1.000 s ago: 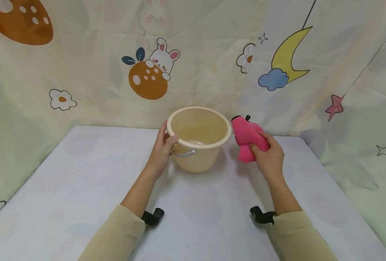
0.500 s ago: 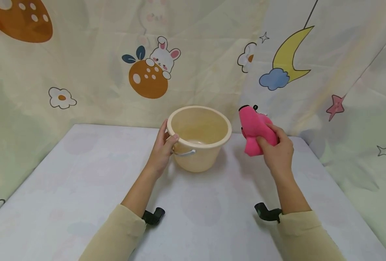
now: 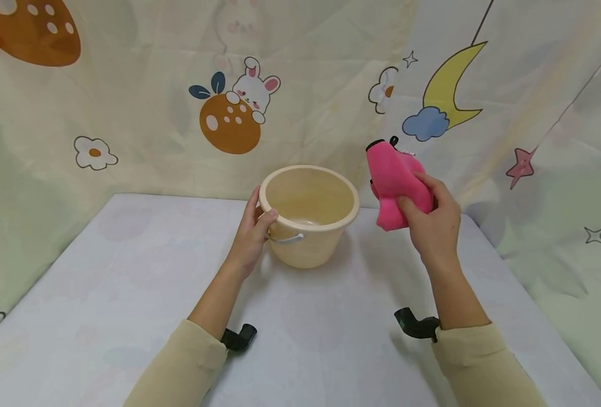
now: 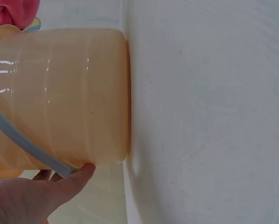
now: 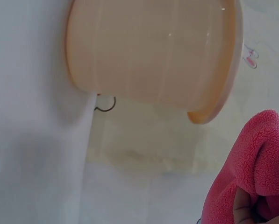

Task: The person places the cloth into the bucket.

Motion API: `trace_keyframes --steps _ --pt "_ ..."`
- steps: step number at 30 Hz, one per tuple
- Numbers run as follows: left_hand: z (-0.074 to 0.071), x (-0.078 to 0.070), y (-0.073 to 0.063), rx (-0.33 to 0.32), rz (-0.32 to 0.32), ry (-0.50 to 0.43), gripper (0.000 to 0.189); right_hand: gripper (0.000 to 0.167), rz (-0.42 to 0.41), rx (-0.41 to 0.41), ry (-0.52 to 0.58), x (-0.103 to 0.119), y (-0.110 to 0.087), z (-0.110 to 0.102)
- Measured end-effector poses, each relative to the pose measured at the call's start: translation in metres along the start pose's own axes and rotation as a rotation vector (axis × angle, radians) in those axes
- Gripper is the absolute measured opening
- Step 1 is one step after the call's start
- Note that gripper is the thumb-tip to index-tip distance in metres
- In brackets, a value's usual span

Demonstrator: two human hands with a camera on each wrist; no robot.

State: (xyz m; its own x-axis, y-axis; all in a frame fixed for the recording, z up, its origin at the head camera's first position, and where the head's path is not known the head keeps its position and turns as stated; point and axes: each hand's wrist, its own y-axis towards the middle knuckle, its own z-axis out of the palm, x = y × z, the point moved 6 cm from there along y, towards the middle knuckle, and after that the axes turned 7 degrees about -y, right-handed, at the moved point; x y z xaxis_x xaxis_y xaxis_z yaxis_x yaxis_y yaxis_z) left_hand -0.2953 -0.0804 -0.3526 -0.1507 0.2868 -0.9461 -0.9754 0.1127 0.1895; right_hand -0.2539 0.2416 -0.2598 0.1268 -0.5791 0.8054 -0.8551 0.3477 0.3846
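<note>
Standing upright on the white worktop (image 3: 316,333), a cream bucket (image 3: 308,246) takes the centre of my head view, its wall smooth. I judge it light for its size, stiff and rather slippery, likely to skid from a one-sided push, so the thick rim (image 3: 313,228) looks like the surest hold. Raised to its right, apart from it and off the worktop, is a pink plush (image 3: 398,183), its fleecy nap plain from the right wrist. I expect it to be light, soft and hard to damage, giving under a squeeze; its stout middle seems the best place to grasp, since the ends may flop. My left hand (image 3: 250,234) grips the bucket's left side, thumb at the rim. My right hand (image 3: 436,220) holds the plush between thumb and fingers. Against the bucket's near wall lies a grey handle (image 3: 287,239), which probably swings and would steady little. Smallest, a black loop (image 3: 394,141) sticks up from the plush's upper end, too flimsy, I reckon, for a firm hold.
</note>
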Motion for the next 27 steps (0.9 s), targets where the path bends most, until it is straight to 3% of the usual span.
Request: trace_keyframes --steps 16,27 --pt "0.000 0.000 -0.001 -0.005 0.007 0.017 0.075 0.060 -0.153 0.004 0.076 0.047 0.001 0.011" --pt "0.000 0.001 0.001 0.000 0.006 -0.006 0.076 0.054 -0.254 0.097 0.118 0.076 -0.002 0.034"
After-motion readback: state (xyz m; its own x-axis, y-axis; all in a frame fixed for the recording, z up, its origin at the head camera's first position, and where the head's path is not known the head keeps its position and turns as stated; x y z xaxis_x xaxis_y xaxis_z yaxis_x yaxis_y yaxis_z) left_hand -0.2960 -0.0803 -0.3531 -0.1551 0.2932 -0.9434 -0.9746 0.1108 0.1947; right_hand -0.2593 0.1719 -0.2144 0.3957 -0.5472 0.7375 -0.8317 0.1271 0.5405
